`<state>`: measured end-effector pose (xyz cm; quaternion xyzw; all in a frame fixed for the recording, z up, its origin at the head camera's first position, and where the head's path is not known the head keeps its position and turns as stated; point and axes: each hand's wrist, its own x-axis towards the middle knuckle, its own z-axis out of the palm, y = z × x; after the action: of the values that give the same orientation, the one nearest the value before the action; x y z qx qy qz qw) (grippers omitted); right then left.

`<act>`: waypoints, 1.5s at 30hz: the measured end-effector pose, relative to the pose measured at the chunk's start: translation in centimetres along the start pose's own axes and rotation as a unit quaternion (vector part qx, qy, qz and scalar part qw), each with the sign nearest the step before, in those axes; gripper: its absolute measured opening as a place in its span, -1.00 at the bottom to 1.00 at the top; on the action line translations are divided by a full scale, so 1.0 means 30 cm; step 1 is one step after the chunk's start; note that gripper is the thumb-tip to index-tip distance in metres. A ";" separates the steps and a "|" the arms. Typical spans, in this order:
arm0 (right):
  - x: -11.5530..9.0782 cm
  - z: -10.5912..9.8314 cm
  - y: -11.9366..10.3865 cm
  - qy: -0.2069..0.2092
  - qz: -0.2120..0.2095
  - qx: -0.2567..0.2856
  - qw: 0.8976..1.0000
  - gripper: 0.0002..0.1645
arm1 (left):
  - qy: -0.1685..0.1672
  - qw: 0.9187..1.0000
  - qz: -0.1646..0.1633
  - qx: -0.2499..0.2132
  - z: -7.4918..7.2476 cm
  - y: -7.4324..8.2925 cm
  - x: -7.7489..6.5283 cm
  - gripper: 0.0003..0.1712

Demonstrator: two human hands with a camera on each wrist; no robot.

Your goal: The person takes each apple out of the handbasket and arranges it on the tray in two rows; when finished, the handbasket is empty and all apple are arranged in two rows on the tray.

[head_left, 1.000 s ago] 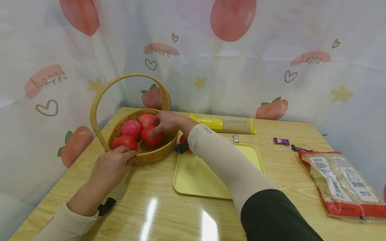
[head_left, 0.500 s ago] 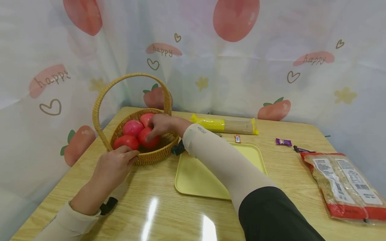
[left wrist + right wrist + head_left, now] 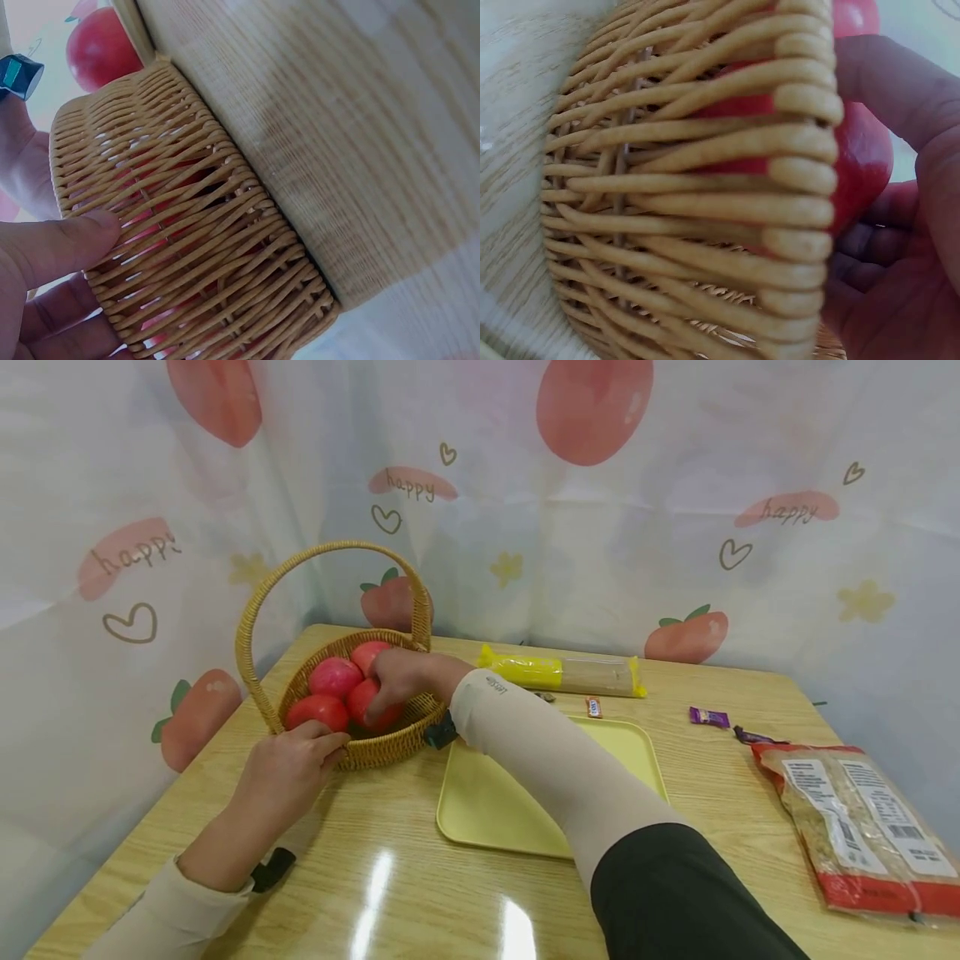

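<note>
A wicker basket (image 3: 390, 750) with a tall arched handle holds several red round fruits on the left of the table. My left hand (image 3: 288, 772) grips its near rim, the thumb (image 3: 90, 232) outside the weave and the fingers inside. Beside that hand lies one red fruit (image 3: 318, 714). My right hand (image 3: 405, 675) reaches into the basket's right side, thumb and fingers around another red fruit (image 3: 864, 161), which sits low beside the rim. Two pinker fruits, one in the middle (image 3: 335, 677) and one at the back (image 3: 369, 655), rest against it.
A yellow tray (image 3: 502, 814) lies partly under my right sleeve; a red fruit (image 3: 105, 49) shows past the basket in the left wrist view. Behind are a yellow-ended clear packet (image 3: 566, 673) and small wrapped sweets (image 3: 708, 717). A red-trimmed bag (image 3: 862, 827) lies at right.
My right hand has moved slightly left and lower into the basket with its fruit. The red fruit near the tray is now hidden behind my right arm. My left hand stays on the rim.
</note>
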<state>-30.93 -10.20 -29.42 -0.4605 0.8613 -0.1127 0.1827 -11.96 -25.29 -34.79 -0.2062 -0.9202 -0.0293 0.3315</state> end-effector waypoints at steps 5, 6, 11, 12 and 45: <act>-0.013 0.001 0.002 0.003 0.010 0.009 1.000 -0.51 | 0.004 1.000 0.000 0.001 -0.003 0.005 0.005 -0.72; -0.016 0.001 0.003 0.006 0.011 0.012 1.000 -0.50 | 0.003 1.000 -0.001 0.001 -0.004 0.006 0.006 -0.72; -0.036 -0.003 0.015 0.025 0.009 0.029 0.999 -0.48 | -0.004 1.000 -0.003 0.001 -0.005 0.012 0.008 -0.73; -0.041 -0.005 0.018 0.028 0.006 0.033 0.999 -0.48 | -0.005 1.000 -0.003 0.001 -0.006 0.013 0.008 -0.73; -0.270 -0.029 0.123 0.149 0.000 0.234 0.961 -0.15 | 0.000 1.000 -0.005 -0.002 -0.011 0.018 0.001 -0.73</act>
<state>-29.95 -1.37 -28.26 -0.3827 0.8286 -0.3779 0.1551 -11.57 -24.83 -34.56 -0.2023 -0.9211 -0.0326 0.3311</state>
